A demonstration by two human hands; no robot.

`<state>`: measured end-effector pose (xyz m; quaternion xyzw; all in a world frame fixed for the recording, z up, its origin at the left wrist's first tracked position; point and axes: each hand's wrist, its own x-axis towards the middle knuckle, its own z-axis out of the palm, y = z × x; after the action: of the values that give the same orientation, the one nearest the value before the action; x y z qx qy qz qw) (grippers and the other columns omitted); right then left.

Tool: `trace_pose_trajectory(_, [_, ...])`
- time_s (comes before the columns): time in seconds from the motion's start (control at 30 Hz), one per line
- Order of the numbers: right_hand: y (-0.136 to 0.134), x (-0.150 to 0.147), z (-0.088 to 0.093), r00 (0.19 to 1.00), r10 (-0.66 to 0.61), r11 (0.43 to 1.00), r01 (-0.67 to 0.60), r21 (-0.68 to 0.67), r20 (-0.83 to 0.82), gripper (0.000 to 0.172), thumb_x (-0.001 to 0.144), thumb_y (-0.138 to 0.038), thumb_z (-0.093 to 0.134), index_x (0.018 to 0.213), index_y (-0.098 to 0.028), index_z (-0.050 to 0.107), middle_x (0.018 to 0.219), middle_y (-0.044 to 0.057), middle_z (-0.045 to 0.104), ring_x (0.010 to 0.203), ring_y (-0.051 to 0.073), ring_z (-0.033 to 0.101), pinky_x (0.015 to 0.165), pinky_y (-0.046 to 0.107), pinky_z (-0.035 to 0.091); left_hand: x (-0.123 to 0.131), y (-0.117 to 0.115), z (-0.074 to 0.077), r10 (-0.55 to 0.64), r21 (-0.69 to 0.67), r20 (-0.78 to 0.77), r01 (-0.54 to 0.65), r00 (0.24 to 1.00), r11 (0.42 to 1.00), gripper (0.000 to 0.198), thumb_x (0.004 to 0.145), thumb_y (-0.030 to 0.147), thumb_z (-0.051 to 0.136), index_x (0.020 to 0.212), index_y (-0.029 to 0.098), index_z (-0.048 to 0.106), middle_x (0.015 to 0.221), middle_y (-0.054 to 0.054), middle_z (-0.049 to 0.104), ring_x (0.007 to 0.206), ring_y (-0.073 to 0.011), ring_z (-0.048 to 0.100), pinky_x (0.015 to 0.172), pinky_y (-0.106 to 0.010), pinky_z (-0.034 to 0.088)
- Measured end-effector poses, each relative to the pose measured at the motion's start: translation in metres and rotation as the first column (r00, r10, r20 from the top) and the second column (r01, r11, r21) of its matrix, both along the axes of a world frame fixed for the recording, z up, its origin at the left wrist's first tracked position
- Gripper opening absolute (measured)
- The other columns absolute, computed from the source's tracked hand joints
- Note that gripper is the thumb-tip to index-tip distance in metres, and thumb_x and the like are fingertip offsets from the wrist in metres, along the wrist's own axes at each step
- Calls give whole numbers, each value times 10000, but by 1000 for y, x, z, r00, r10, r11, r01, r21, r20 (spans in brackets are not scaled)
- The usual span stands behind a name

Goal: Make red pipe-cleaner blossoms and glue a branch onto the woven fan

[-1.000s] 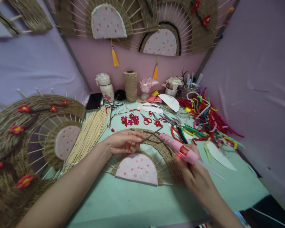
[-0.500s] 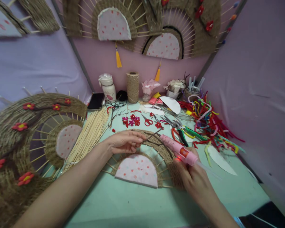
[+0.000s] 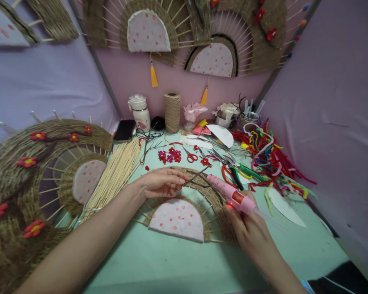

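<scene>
My left hand point(image 3: 164, 182) pinches a thin dark twig point(image 3: 199, 173) between thumb and fingertips, its free end pointing up and right. In my right hand point(image 3: 248, 222) is a pink glue gun point(image 3: 230, 192) with a glowing red light; its nozzle points left, just below the twig's free end. A clear glue stick point(image 3: 268, 218) juts from its back. Under both hands lies a fan-shaped woven twine piece point(image 3: 216, 192) with thin spokes and a half-round spotted cloth panel point(image 3: 178, 220). A dark branch runs along its twine band. My left hand partly covers the band.
Behind the fan lie small red flowers point(image 3: 170, 156), red scissors point(image 3: 190, 156) and green-handled pliers point(image 3: 248, 170). Colourful pipe cleaners point(image 3: 270, 151) pile up at right. Left are a bundle of sticks point(image 3: 115, 171) and a larger flowered fan point(image 3: 27, 183). A twine spool point(image 3: 172, 113) stands at the back.
The whole view has shifted very slightly. Both hands, the twig and the glue gun keep practically the same places.
</scene>
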<state>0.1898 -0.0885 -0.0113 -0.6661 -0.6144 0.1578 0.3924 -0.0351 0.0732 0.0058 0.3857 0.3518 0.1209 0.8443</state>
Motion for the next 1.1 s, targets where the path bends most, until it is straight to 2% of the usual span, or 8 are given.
trace_pose_trajectory(0.23, [-1,-2,2,1000,-3,999,4,42,-11,191,938,-358,462,830,-217,531,846,26,502,730,168,518,685,293,451,2,-1,1,8,2,6,-8,1000,1000,285,657,160,810,922,121,712,672,24,564,574,-47,451,547,-197,371])
trace_pose_trajectory(0.6, [-6,-10,-2,993,112,994,-111,18,-44,181,952,-348,441,835,-227,508,858,42,521,757,180,529,700,306,479,1,-2,3,14,13,-10,-14,1000,1000,301,662,154,799,938,145,679,698,27,568,568,-50,453,549,-209,359])
trace_pose_trajectory(0.77, [-6,-14,1,992,117,993,-118,-10,-51,184,938,-380,447,847,-235,512,846,39,520,696,178,523,632,305,477,2,-3,3,25,12,12,-25,1000,1000,277,661,140,798,910,136,676,684,24,557,597,-59,480,544,-202,347])
trace_pose_trajectory(1.1, [-6,-15,1,995,89,995,-91,-44,-50,222,937,-426,436,868,-232,519,851,42,521,691,180,524,629,310,472,3,-4,6,19,-13,14,-19,1000,1000,270,652,130,807,889,132,675,693,21,570,607,-59,492,550,-199,352])
